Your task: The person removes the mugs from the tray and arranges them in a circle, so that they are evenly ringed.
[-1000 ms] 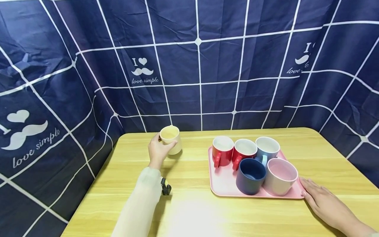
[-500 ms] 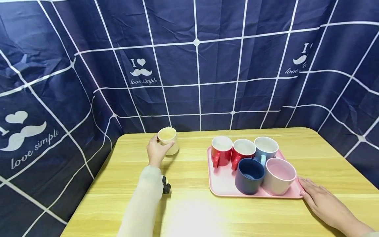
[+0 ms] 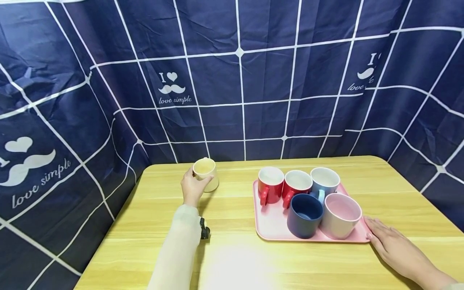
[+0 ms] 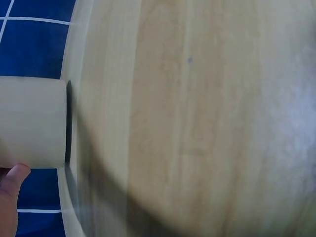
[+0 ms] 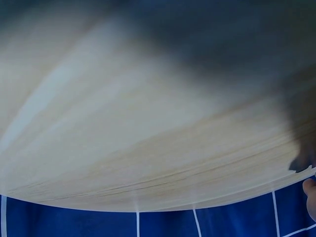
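Observation:
Near the far left edge of the table, my left hand (image 3: 195,187) grips a cream-yellow mug (image 3: 212,183) by its side, thumb across the front. The mug is upright, its base right at the tabletop; the left wrist view shows its plain wall (image 4: 32,123) and my thumb (image 4: 17,175) against it. My right hand (image 3: 396,245) lies with fingers extended on the table, thumb at the corner of a pink tray (image 3: 270,227). On the tray stand two red mugs (image 3: 276,191) (image 3: 298,189), a light blue mug (image 3: 328,187), a dark blue cup (image 3: 304,223) and a pink cup (image 3: 337,225).
The wooden table (image 3: 232,217) extends between the cream mug and the tray. A dark blue curtain (image 3: 264,80) with white grid lines hangs behind and along both sides. A black device (image 3: 204,229) is strapped at my left wrist.
My left hand and the cream mug have come down slightly toward the tabletop. The right hand, tray and other mugs keep their places; the head view has shifted a little.

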`<state>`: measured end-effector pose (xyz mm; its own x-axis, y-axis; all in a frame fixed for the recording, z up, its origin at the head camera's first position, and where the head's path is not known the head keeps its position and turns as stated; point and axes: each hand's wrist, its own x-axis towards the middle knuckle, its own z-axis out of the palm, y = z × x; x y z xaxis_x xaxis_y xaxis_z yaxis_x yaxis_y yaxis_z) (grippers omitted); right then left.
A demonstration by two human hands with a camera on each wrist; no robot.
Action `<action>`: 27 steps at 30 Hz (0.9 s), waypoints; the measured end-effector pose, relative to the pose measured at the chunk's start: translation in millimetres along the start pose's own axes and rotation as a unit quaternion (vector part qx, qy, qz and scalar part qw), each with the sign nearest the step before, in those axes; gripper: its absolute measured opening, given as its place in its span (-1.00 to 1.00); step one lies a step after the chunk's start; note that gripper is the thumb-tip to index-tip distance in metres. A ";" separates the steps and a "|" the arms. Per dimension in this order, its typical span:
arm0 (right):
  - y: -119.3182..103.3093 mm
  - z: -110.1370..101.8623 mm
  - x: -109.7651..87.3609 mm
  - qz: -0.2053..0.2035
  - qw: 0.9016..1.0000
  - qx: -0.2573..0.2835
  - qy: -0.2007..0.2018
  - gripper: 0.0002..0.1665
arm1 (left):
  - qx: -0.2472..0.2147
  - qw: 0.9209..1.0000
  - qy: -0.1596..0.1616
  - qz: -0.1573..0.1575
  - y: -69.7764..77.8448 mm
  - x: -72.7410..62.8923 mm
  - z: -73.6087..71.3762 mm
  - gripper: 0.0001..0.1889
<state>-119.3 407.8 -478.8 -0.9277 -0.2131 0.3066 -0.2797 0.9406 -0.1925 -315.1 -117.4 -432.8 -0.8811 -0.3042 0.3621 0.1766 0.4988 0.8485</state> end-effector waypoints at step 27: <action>1.1 1.3 0.2 -0.006 1.000 0.001 0.010 -0.44 | 0.073 0.996 -0.012 -0.049 8.1 1.2 -6.2 0.21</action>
<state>-120.1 408.5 -480.2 -0.9191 -0.2196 0.3271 -0.2917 0.9374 -0.1903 -312.0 -118.8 -423.1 -0.9012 -0.3390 0.2700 0.0251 0.5812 0.8134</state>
